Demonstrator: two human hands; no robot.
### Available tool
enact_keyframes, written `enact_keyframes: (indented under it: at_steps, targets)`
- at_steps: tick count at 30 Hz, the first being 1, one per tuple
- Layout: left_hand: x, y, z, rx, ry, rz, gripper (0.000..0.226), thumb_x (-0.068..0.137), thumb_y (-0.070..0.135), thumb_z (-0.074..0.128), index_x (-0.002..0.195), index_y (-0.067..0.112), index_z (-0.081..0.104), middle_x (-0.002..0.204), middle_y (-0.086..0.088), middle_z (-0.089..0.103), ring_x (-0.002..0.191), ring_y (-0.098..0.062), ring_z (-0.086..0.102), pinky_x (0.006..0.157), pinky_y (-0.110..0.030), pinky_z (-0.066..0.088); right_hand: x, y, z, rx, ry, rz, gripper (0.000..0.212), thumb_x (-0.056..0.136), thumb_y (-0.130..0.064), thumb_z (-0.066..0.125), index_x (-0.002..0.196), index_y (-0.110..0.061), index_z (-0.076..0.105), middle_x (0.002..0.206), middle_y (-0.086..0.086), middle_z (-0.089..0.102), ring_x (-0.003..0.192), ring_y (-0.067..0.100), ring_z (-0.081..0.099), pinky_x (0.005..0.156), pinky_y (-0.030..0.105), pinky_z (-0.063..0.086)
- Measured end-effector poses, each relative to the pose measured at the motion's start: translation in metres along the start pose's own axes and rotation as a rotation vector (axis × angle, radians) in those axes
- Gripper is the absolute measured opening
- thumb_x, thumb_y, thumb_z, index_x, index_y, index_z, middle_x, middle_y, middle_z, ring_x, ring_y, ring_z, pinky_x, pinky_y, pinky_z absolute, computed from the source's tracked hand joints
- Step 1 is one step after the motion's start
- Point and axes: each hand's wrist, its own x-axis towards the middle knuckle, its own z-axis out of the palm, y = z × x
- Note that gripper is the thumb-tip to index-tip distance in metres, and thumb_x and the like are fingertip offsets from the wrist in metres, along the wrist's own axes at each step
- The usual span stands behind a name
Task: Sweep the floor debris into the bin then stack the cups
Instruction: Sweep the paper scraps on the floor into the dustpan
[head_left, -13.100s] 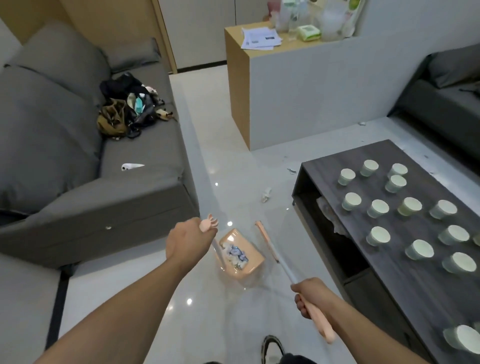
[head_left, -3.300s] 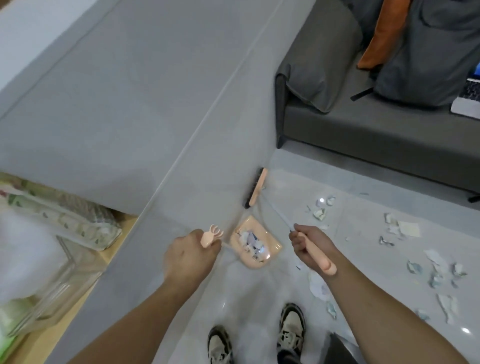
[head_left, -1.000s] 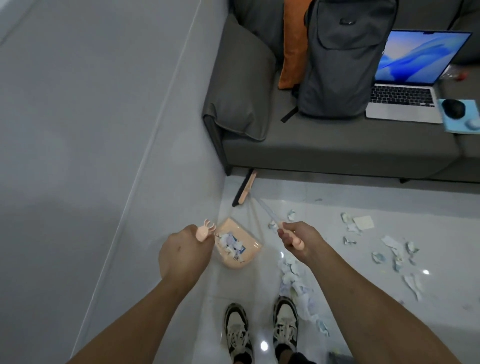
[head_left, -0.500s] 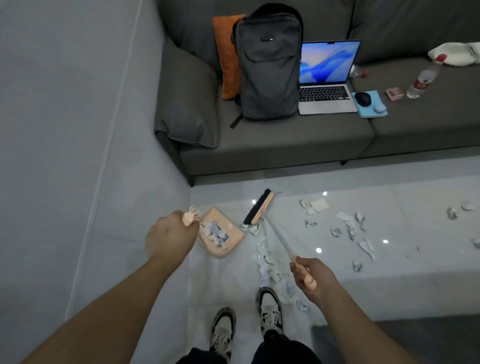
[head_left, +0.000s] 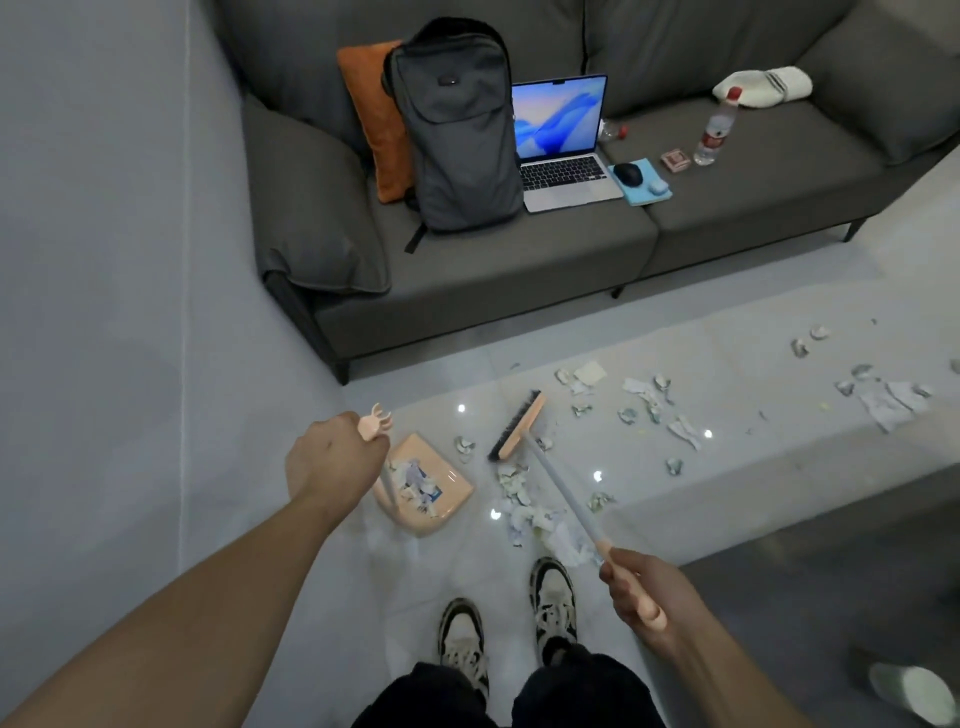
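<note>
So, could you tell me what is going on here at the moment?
A person is sweeping torn paper scraps off the floor in front of a grey sofa. The left hand grips the handle of a peach dustpan that already holds some scraps, and the right hand grips a long broom whose head sits just right of the pan. A pile of scraps lies by the shoes, and more are scattered to the right.

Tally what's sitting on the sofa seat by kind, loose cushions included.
Backpack: 1
Laptop: 1
Orange cushion: 1
Computer mouse: 1
Blue mouse pad: 1
Large water bottle: 1
White rolled cloth: 1
Small red box: 1
Total: 8, leaving out two small items that are too unclear to name.
</note>
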Motion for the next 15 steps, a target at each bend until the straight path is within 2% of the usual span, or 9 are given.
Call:
enact_keyframes:
  at_steps: [4, 10, 15]
  targets:
    - [-0.008, -0.007, 0.0, 0.017, -0.019, -0.04, 0.023, 0.08, 0.044, 0.054, 0.079, 0.022, 0.06, 0.082, -0.007, 0.066, 0.076, -0.033, 0.061, 0.065, -0.033, 0.048, 0.0, 0.0, 0.024, -0.023, -0.071, -0.009, 0.024, 0.101, -0.008, 0.048, 0.124, 0.0, 0.051, 0.072, 0.01, 0.049, 0.037, 0.009, 0.037, 0.026, 0.017, 0.027]
    - [-0.02, -0.022, 0.003, 0.053, -0.001, -0.098, 0.024, 0.08, 0.047, 0.056, 0.075, 0.023, 0.056, 0.083, -0.009, 0.066, 0.078, -0.035, 0.061, 0.065, -0.033, 0.046, 0.035, -0.01, 0.072, -0.189, -0.096, 0.04, 0.018, 0.101, -0.008, 0.049, 0.117, 0.0, 0.053, 0.069, 0.009, 0.052, 0.038, 0.009, 0.039, 0.029, 0.016, 0.029]
    - [-0.023, -0.024, 0.004, 0.057, 0.008, -0.087, 0.024, 0.08, 0.047, 0.055, 0.074, 0.023, 0.054, 0.08, -0.009, 0.066, 0.075, -0.035, 0.06, 0.064, -0.032, 0.045, 0.037, -0.009, 0.03, -0.245, 0.005, 0.116, 0.016, 0.1, -0.008, 0.052, 0.116, -0.003, 0.051, 0.069, 0.009, 0.053, 0.035, 0.009, 0.042, 0.027, 0.016, 0.031]
